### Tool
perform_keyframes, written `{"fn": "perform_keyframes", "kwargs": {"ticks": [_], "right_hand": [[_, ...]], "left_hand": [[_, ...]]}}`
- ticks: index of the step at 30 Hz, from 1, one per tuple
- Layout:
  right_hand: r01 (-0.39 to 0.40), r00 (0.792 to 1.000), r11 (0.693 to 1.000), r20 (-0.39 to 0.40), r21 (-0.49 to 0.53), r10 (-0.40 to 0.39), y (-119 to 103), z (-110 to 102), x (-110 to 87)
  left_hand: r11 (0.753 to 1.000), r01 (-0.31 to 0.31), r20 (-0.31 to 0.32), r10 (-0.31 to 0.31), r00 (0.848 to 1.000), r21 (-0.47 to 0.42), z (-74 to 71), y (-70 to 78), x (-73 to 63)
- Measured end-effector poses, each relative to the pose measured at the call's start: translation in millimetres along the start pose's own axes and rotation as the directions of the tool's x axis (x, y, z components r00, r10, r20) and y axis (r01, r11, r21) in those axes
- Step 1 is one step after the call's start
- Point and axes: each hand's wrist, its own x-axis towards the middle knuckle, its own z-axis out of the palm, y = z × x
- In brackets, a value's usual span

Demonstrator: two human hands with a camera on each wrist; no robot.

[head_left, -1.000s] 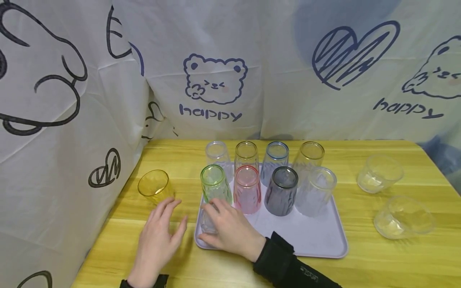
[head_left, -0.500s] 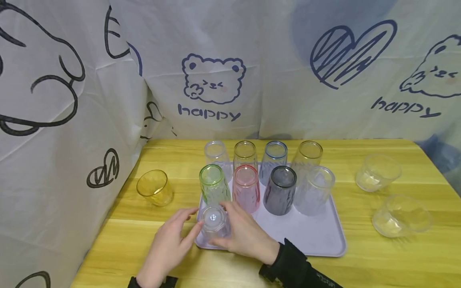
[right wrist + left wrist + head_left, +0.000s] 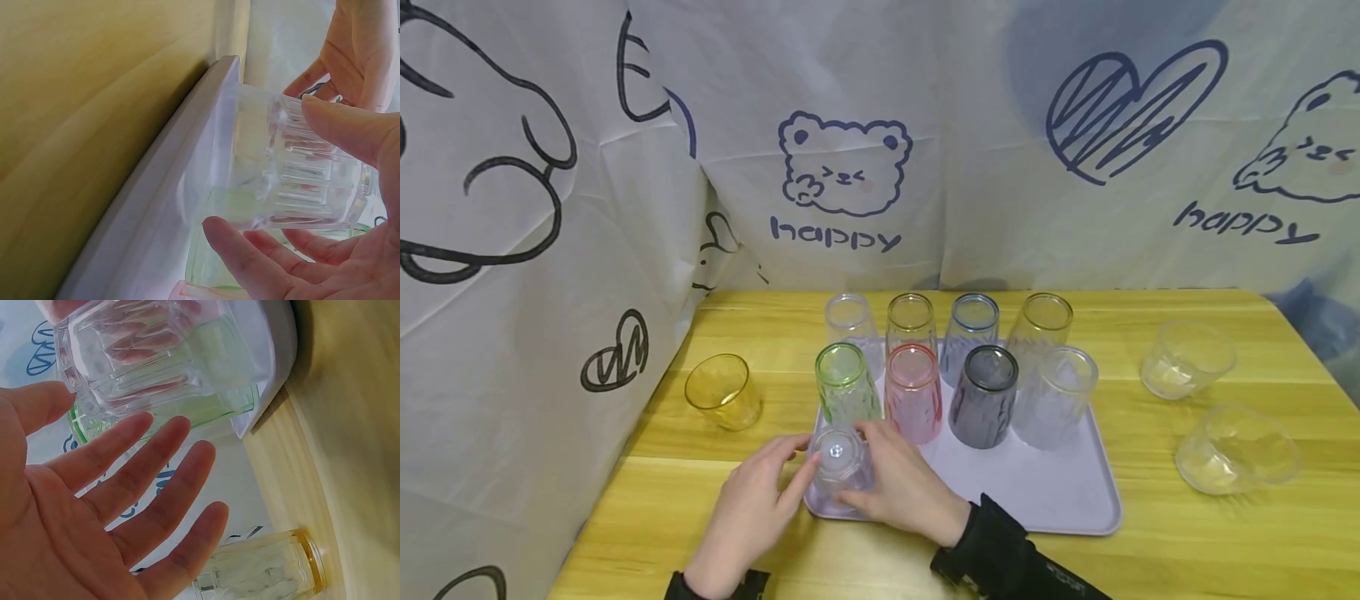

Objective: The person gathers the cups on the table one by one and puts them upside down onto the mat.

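Observation:
A clear, faceted drinking glass (image 3: pixel 842 477) is bottom up at the front left corner of the lilac tray (image 3: pixel 1052 496). My right hand (image 3: pixel 913 493) holds it from the right, thumb on one side and fingers on the other. On its left is my left hand (image 3: pixel 747 508), with fingers spread and fairly straight. In the left wrist view, that hand's thumb tip is right at the base of the glass (image 3: pixel 131 356). Directly behind stands an upturned green glass (image 3: pixel 847 387), beside a pink glass (image 3: pixel 913 400).
Farther along the tray are a dark grey glass (image 3: pixel 983 404), a clear glass (image 3: pixel 1056 404) and a back row of several upturned glasses, including a blue-rimmed glass (image 3: pixel 973 333). On the wooden table stand a yellow glass (image 3: pixel 724 396) at left and clear tumblers (image 3: pixel 1183 367) at right.
My left hand has moved from near the yellow glass to the clear glass's side. The clear glass, earlier mostly hidden under my right hand, now shows its base upward; my right hand has shifted slightly right.

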Motion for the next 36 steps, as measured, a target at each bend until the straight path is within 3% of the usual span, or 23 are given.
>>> {"fn": "perform_keyframes", "kwargs": {"ticks": [11, 25, 30, 36], "right_hand": [[-0.004, 1.000, 1.000, 0.014, -0.001, 0.004, 0, 1, 2.4], [-0.007, 1.000, 1.000, 0.008, -0.008, 0.007, -1, 1, 1.2], [-0.015, 1.000, 1.000, 0.003, -0.007, 0.015, -5, -5, -2.5], [0.022, 0.998, 0.996, -0.060, 0.083, -0.017, -17, -20, -5.2]], "left_hand": [[0.999, 0.042, 0.058, -0.042, 0.997, -0.002, -3.0, 1.8, 1.6], [0.999, 0.051, 0.062, -0.050, 0.997, -0.011, -2.0, 0.3, 1.5], [1.000, 0.014, 0.002, -0.014, 1.000, -0.007, -3.0, -1.0, -0.1], [0.999, -0.043, -0.141, 0.039, 0.989, -0.027, -9.6, -4.0, -0.6]]}}
